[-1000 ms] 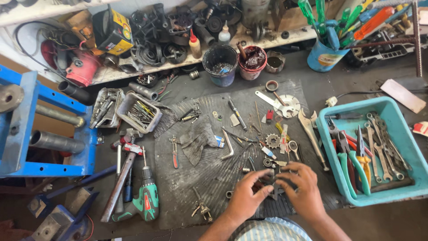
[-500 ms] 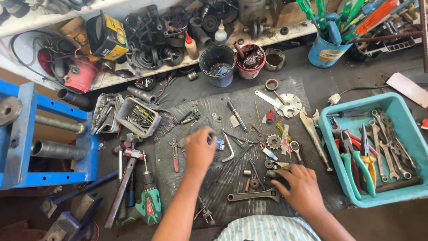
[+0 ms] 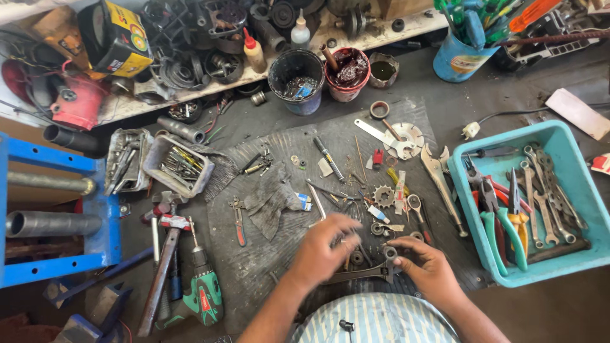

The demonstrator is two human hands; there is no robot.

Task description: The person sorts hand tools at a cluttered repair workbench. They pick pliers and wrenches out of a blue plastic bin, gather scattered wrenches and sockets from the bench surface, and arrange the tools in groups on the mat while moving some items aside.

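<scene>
Black ribbed rubber mat [image 3: 254, 267] covers the surface where we work, and it is crowded with loose parts. Our right hand [image 3: 427, 267] is closed on a small round metal part [image 3: 389, 252], pinching it at the head of the adjustable wrench [image 3: 362, 274], which lies flat on the mat just in front of us. Our left hand [image 3: 324, 249] hovers over the wrench handle with fingers spread apart and blurred; we cannot tell whether it touches anything.

Risks, as we judge them: the small part could slip from the pinch and roll among the washers [image 3: 378, 228] and the sprocket [image 3: 383, 195] close by, where it would be hard to pick out. A sweeping left hand could knock the thin rods and the grey rag [image 3: 270, 200] aside. The wrench is unsupported at its handle, so pressing on its head may make it pivot and scatter nearby pieces toward the teal tool tray [image 3: 597, 209].
</scene>
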